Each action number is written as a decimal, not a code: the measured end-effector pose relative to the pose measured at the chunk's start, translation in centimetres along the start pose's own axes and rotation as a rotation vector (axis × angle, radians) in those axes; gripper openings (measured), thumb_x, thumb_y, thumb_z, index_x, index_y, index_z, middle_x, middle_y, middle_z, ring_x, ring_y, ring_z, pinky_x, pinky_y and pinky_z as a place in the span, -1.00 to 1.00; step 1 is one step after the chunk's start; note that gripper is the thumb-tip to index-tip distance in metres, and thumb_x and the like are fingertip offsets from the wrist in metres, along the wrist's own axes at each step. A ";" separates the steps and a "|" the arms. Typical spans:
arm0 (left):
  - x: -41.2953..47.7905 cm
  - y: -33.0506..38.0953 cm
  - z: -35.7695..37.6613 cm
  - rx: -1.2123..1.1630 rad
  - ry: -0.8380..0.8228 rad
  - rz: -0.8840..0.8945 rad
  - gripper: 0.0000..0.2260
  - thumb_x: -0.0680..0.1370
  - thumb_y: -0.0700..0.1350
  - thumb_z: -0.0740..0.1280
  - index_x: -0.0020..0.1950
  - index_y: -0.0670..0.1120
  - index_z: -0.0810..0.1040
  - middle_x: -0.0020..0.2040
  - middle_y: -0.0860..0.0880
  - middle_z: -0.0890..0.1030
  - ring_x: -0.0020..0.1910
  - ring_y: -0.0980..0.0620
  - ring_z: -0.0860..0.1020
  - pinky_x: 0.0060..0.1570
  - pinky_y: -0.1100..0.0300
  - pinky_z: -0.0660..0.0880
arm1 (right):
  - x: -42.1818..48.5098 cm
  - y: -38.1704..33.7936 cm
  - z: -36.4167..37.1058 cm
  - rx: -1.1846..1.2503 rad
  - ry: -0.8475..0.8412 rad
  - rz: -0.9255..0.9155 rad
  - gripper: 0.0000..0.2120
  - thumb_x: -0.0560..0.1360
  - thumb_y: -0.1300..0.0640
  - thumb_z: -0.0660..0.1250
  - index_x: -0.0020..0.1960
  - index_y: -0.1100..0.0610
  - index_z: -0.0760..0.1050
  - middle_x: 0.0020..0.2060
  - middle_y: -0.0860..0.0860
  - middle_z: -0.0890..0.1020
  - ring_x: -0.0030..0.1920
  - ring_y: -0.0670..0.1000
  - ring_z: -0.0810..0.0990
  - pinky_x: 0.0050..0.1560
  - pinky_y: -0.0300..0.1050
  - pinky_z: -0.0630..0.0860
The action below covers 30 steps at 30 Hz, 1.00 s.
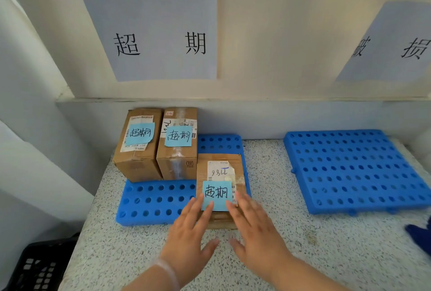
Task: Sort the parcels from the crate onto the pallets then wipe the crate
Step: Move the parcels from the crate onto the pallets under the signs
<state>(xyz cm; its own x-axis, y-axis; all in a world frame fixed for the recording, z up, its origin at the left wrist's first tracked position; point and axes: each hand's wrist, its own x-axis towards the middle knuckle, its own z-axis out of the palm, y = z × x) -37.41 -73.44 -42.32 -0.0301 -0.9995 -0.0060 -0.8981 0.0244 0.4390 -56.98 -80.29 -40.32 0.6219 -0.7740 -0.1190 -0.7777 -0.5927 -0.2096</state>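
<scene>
Our left hand (189, 227) and right hand (254, 225), grip apart, fingers straight on flat cardboard parcel (220, 174) | parcel on holed blue plastic pallet (151, 199) | black lattice crate (39, 265) cut off.

Left grip (189, 227); thin translucent whitish band (167, 272) circling wrist

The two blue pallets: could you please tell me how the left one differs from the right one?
The left pallet carries three cardboard parcels with blue notes; the right pallet carries nothing. The left pallet lies under the 超期 sign, the right pallet under the 破损 sign. Both are blue plastic grids with round holes, flat on the speckled counter.
</scene>
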 end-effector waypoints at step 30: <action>3.6 -0.8 0.4 0.015 -0.060 -0.040 -0.29 0.52 0.42 -0.29 0.59 0.10 -0.17 0.58 0.19 -0.23 0.54 0.18 -0.32 0.50 0.06 -0.19 | 4.6 0.1 2.1 -0.038 0.030 -0.010 -0.19 0.46 -0.19 0.16 0.61 0.11 0.03 0.59 0.02 0.08 0.58 0.02 -0.02 0.49 0.04 -0.09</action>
<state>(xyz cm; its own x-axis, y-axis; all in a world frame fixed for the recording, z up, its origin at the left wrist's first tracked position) -36.95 -77.06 -43.06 -0.0197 -0.9968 -0.0779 -0.9058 -0.0152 0.4235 -54.00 -83.48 -42.96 0.6268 -0.7743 -0.0876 -0.7749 -0.6076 -0.1740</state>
